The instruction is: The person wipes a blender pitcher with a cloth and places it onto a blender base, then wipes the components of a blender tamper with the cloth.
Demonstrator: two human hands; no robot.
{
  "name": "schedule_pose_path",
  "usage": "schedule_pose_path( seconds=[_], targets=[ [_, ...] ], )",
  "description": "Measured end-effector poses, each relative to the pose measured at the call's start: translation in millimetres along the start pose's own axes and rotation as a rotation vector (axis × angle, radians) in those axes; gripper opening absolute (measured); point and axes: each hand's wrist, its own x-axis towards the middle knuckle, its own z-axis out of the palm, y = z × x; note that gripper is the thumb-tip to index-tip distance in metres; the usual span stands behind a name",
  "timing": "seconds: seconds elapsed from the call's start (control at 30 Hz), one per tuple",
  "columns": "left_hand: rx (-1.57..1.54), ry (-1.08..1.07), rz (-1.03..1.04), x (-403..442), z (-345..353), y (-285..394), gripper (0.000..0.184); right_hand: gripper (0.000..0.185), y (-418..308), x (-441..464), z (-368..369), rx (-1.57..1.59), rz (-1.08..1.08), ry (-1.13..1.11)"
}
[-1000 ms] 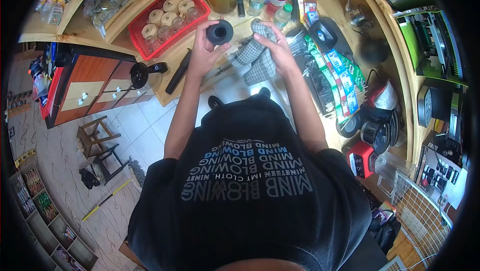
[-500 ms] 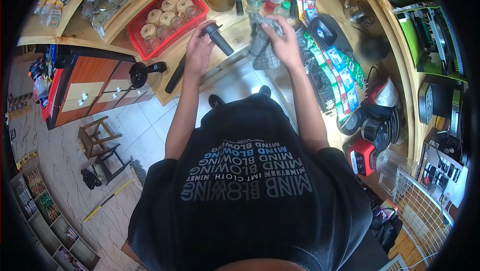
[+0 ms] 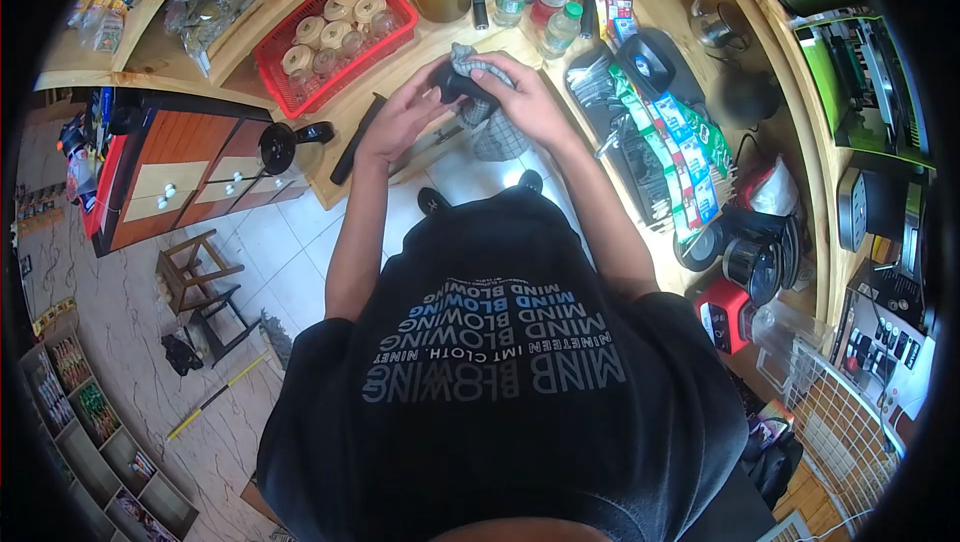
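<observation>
In front of my chest, my left hand [image 3: 403,120] has its fingers curled round a black tube with a wider collar [image 3: 462,89]. The tube now points partly toward me and its far part is hidden by cloth and fingers. A grey checked cloth [image 3: 498,140] is gripped in my right hand [image 3: 522,97], pressed against the tube and draped over it, with its loose end hanging below. Another long black piece [image 3: 356,147] lies at the counter edge, left of my left hand.
A red basket [image 3: 395,44] of jars and cream-coloured rolls stands back left. Behind my hands are a lime-lidded container [image 3: 440,2], a black flashlight-like cylinder [image 3: 478,4] and small bottles [image 3: 561,30]. To the right lies a black tray [image 3: 590,82] with packets [image 3: 668,147].
My hands have come together. The cloth, held apart in my right hand before, is now against the black tube, which has turned from its slanted position.
</observation>
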Motion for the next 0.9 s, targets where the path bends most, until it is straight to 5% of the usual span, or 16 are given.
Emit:
schedule_pose_path(
  seconds=[0.27,0.9],
  targets=[
    [0.324,0.016,0.038,2.4,-15.2,0.8,0.050,0.046,-9.0,2.9,-1.9,-0.056,0.072,-0.109],
    [0.845,0.129,0.195,10.2,2.8,2.6,0.052,0.045,-8.7,7.3,-20.3,0.076,0.159,-0.122]
  ],
)
